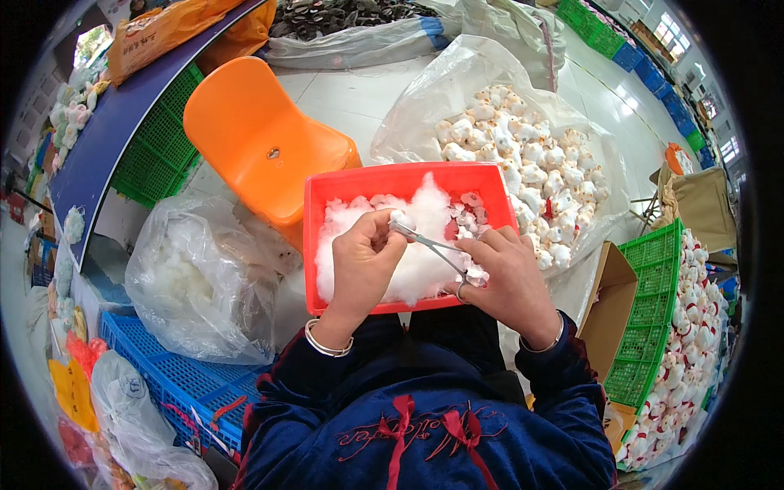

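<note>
Landmark red tray (406, 178): clear bag of white toys (523, 155) behind-right, clear stuffing bag (204, 278) left, brown carton (614, 306) right, orange bag (167, 28) far behind-left.

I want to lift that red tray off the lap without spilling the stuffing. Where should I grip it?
Grip the red tray by its two short side rims, hands coming from left and right. The raised rims are bare there, while the stuffing piles up in the middle and the near edge lies under the working hands.

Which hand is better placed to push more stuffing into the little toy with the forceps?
Right. The right hand grips the forceps by their handles, tips aimed at the small toy pinched in the left hand over the red tray of stuffing. The left hand is busy holding.
</note>
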A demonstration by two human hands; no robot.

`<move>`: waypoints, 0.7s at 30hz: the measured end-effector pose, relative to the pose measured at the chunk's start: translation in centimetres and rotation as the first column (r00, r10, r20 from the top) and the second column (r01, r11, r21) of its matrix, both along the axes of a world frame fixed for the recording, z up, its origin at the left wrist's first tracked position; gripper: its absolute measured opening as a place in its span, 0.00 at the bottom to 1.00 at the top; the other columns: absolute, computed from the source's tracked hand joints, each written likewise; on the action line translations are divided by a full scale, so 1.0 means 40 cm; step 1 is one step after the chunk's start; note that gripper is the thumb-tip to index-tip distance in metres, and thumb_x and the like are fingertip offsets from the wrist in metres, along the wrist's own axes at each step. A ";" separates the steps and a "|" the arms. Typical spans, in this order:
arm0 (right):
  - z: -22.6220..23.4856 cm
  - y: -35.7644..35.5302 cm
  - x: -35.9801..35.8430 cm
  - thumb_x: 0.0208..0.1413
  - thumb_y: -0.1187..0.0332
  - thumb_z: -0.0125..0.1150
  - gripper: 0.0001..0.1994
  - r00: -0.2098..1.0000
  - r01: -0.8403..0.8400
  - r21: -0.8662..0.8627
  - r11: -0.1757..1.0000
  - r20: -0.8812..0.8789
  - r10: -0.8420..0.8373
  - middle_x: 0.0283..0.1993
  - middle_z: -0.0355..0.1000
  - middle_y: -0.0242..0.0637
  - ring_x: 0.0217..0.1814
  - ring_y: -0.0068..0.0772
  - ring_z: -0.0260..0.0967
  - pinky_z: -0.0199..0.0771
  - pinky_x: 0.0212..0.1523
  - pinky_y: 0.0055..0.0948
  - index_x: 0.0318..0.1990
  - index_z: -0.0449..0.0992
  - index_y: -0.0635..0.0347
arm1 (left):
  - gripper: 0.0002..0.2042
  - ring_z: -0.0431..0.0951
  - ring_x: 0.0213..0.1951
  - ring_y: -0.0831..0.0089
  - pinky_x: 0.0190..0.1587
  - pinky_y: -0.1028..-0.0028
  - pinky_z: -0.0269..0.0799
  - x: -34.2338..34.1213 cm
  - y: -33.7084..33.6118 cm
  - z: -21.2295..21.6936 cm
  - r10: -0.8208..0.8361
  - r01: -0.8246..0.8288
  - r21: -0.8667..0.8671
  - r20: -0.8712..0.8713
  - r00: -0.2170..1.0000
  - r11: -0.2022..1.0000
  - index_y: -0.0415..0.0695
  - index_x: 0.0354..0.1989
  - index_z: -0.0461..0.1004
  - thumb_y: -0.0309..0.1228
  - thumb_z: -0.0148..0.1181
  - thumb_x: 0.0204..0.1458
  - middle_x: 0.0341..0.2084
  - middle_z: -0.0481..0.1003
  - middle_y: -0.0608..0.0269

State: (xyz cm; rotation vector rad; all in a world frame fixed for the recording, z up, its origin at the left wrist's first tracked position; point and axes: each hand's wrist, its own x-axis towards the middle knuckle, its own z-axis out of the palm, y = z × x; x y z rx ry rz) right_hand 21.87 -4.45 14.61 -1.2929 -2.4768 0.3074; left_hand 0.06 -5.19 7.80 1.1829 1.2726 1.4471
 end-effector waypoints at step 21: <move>-0.046 -0.016 -0.028 0.49 0.62 0.75 0.18 0.992 0.017 -0.120 0.993 -0.118 -0.031 0.32 0.76 0.42 0.38 0.45 0.76 0.73 0.37 0.41 0.45 0.81 0.61 | 0.09 0.79 0.32 0.82 0.38 0.80 0.76 -0.030 -0.001 0.017 -0.126 0.128 -0.013 0.081 0.989 0.992 0.32 0.43 0.81 0.26 0.59 0.64 0.31 0.82 0.63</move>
